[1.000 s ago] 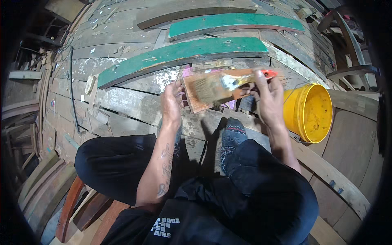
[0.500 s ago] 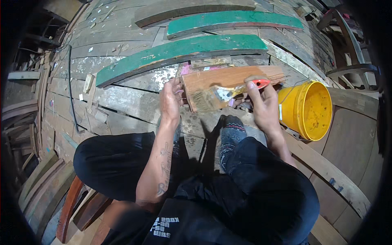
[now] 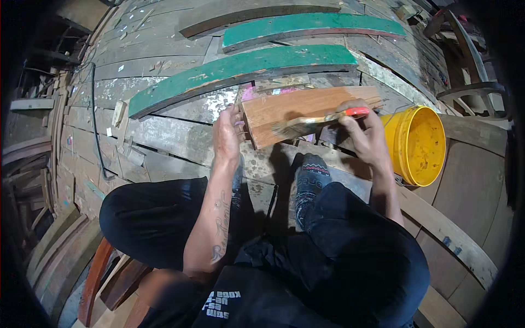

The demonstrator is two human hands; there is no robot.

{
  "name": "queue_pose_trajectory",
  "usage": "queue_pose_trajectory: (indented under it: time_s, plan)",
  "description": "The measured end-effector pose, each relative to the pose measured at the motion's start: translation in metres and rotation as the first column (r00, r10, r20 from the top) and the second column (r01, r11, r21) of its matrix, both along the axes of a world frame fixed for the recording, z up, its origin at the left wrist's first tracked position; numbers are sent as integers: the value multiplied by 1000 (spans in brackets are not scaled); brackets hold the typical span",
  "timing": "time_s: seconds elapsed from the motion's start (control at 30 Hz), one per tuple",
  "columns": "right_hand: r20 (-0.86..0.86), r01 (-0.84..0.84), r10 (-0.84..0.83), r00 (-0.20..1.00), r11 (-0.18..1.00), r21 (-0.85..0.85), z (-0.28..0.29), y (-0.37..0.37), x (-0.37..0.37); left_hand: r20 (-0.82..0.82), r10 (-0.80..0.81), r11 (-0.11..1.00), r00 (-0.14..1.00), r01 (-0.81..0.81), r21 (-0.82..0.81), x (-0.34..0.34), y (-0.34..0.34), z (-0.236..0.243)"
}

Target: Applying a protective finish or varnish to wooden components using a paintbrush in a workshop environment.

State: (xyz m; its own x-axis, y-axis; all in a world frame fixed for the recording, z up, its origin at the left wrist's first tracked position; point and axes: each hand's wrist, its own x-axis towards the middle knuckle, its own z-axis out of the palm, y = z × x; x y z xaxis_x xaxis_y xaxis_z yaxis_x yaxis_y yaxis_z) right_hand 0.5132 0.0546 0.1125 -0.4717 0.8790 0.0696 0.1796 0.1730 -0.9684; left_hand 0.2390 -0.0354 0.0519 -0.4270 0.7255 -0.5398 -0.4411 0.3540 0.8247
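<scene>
An orange-brown wooden board [image 3: 309, 99] lies in front of me over some pink and pale scraps [image 3: 250, 92]. My left hand [image 3: 229, 134] grips the board's left end, its fingers curled at the edge. My right hand [image 3: 363, 139] holds a paintbrush with a red-tipped handle [image 3: 355, 111], angled so that its bristles [image 3: 290, 129] lie on the board's lower left part. The yellow bucket [image 3: 406, 142] sits just beside my right hand, tipped toward me, with stains inside it.
Two green curved beams [image 3: 246, 63] and a dark curved one [image 3: 257, 15] lie beyond the board on the plank floor. A black rod or hose [image 3: 94, 126] is at left, stacked curved timbers [image 3: 60, 251] at lower left, a pale plank [image 3: 443, 229] and dark wooden frame [image 3: 462, 54] at right.
My right hand has moved a little with the brush, whose bristles have shifted slightly and turned more edge-on on the board. My left hand stays on the board's end.
</scene>
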Motion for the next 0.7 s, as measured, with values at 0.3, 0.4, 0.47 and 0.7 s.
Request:
queue_pose_trajectory:
  time_s: [0.3,0.4,0.47,0.7]
  plan:
    - [-27,-130,129,991,990,-45,0,7,14,-14,-62,998,998,62,20,-1,-2,7]
    - [91,60,-52,994,995,-84,-1,20,26,-13,-6,1000,1000,6,-11,2,0,0]
    - [-45,69,-73,996,994,-82,3,21,20,8,2,1000,1000,-2,-12,3,0,0]
    - [-241,299,-350,905,928,-221,-22,16,-56,-1,-14,1000,1000,14,6,3,2,4]
